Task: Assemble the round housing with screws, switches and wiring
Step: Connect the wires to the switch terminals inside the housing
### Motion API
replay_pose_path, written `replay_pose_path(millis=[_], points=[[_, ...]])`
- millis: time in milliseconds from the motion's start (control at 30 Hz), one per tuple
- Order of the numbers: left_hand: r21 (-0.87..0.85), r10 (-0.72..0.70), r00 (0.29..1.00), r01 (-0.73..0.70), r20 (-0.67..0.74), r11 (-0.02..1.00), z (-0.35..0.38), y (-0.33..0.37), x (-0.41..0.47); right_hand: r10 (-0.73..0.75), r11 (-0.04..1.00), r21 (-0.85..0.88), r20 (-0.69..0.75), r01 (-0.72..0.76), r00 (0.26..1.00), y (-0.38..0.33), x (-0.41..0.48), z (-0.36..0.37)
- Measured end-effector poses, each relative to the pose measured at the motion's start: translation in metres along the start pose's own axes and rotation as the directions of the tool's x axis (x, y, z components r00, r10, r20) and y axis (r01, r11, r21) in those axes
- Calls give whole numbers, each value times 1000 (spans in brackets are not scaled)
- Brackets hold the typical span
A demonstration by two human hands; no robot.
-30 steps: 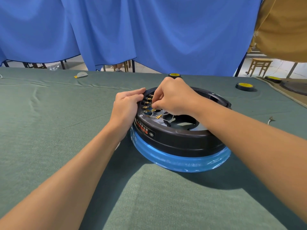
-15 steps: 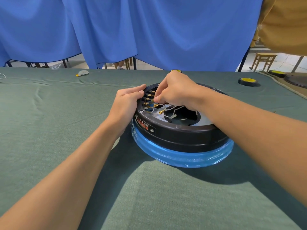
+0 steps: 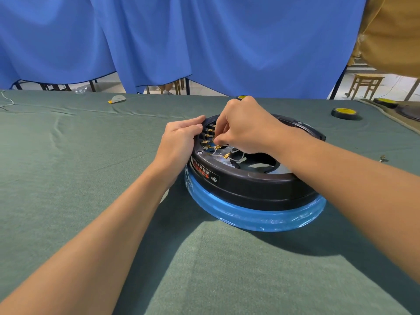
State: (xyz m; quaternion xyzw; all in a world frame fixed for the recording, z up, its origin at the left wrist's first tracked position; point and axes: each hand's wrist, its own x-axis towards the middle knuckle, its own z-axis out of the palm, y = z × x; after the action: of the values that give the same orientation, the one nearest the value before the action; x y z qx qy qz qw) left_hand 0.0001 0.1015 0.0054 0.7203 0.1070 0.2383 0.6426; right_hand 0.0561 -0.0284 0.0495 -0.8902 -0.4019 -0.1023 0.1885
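Lying under the right hand (image 3: 245, 130), round housing (image 3: 250, 185) touches left hand (image 3: 179, 142).

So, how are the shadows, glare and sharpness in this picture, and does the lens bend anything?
Head view: a broad dark shadow lies on the green cloth in front of the housing; small glints sit on its blue band; the left hand, the right hand and the brass connector it pinches are sharp; the wide lens stretches the forearms toward the lower corners.
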Motion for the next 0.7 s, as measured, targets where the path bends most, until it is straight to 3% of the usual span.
replay_pose_path(millis=[200,700], points=[[8,15,1000,-15,4,1000,-1,-2,2,-29,992,-121,-20,26,999,2,2,4],[7,4,1000,-4,21,1000,-2,2,-2,12,998,-67,-35,-14,999,3,4,5]])
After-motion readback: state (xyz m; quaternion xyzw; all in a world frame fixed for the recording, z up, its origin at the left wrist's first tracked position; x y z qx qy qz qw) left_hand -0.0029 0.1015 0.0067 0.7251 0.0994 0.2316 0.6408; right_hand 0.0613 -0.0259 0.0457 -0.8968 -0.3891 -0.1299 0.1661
